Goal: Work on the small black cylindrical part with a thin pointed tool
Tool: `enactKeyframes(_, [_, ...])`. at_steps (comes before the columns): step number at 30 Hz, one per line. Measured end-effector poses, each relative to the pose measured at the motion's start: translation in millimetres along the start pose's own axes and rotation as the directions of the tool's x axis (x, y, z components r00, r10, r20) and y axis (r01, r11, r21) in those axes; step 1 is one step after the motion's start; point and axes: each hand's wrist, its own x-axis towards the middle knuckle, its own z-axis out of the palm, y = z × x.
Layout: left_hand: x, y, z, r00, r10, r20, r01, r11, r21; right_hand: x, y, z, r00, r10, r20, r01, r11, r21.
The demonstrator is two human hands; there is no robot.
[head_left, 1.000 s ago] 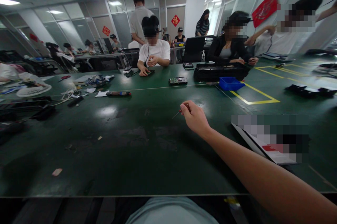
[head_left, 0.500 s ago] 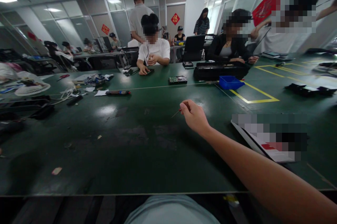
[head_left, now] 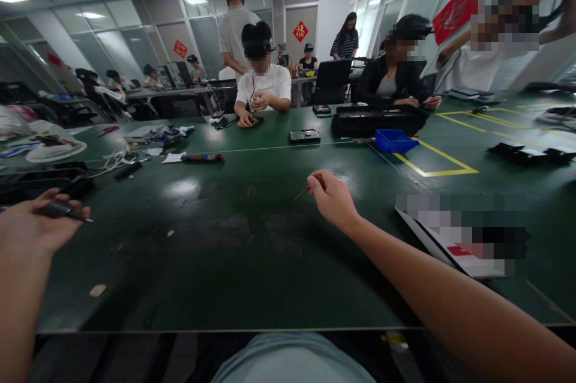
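At the left edge of the head view, my left hand (head_left: 33, 224) is palm up over the green table (head_left: 202, 287). Its fingers curl round a dark screwdriver (head_left: 57, 209), whose short metal tip points right. My right hand (head_left: 332, 196) is closed over the middle of the table, pinching a thin screwdriver (head_left: 302, 192) with a red handle. The slim shaft slants down to the left, and the fingers hide most of the handle. The two hands are far apart.
Ahead lie a hard drive (head_left: 305, 136), a blue bin (head_left: 396, 141), a long black casing (head_left: 380, 121) and a dark cylindrical tool (head_left: 202, 158). A white board-like object (head_left: 432, 248) is beside my right forearm. Cables and parts clutter the left. A co-worker (head_left: 265, 86) sits opposite.
My left hand has come into view from the left, holding the dark screwdriver. My right hand stays in place with the thin screwdriver. At the far right, a person has raised their arms.
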Motion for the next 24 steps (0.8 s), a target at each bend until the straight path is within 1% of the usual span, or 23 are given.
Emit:
enactKeyframes(3, [-11,-2,32,0.991,-0.02,0.129,0.041,0.987,-0.158,0,0,0,1.0,0.006,-0.001,-0.006,1.0,0.009])
enactKeyframes(6, [-37,4,71,0.953,-0.052,0.297,0.116,0.972,-0.204,-1,1,0,1.0,0.008,-0.001,-0.008,1.0,0.018])
enactKeyframes(8, [-57,4,97,0.897,-0.065,0.438,0.172,0.962,-0.21,-1,1,0,1.0,0.005,-0.005,-0.005,1.0,0.022])
enactKeyframes(10, [-75,1,122,0.82,-0.043,0.57,0.205,0.953,-0.224,-1,2,0,1.0,0.001,-0.014,-0.001,1.0,0.026])
enactKeyframes(11, [-85,-3,134,0.784,-0.036,0.62,0.226,0.946,-0.231,-1,2,0,1.0,-0.002,-0.015,0.002,1.0,0.028])
enactKeyframes(13, [-104,-12,158,0.696,-0.042,0.717,0.276,0.937,-0.213,-1,1,0,1.0,-0.006,-0.016,0.007,1.0,0.03])
enactKeyframes(14, [-115,-18,170,0.67,-0.052,0.741,0.284,0.94,-0.19,-2,1,-1,1.0,-0.006,-0.016,0.007,1.0,0.029])
enactKeyframes(15, [-126,-23,181,0.643,-0.055,0.764,0.264,0.952,-0.154,-2,1,-1,1.0,-0.005,-0.016,0.006,1.0,0.026])
enactKeyframes(17, [-150,-33,201,0.564,-0.046,0.825,0.155,0.987,-0.051,-2,1,-1,1.0,-0.004,-0.015,0.005,1.0,0.02])
enactKeyframes(19, [-174,-43,216,0.468,-0.02,0.883,-0.035,0.999,0.041,-2,2,0,1.0,-0.01,-0.018,0.01,1.0,0.019])
enactKeyframes(20, [-185,-48,222,0.405,-0.011,0.914,-0.147,0.986,0.076,-2,3,0,1.0,-0.015,-0.022,0.015,1.0,0.021])
enactKeyframes(22, [-202,-57,230,0.28,-0.011,0.96,-0.352,0.929,0.114,-1,3,0,0.999,-0.022,-0.031,0.023,0.999,0.027])
enactKeyframes(23, [-208,-61,232,0.226,-0.01,0.974,-0.44,0.891,0.111,-1,3,0,0.999,-0.023,-0.035,0.024,0.999,0.026])
enactKeyframes(24, [-212,-66,234,0.183,-0.002,0.983,-0.517,0.85,0.098,-1,2,0,0.999,-0.02,-0.038,0.021,1.0,0.02])
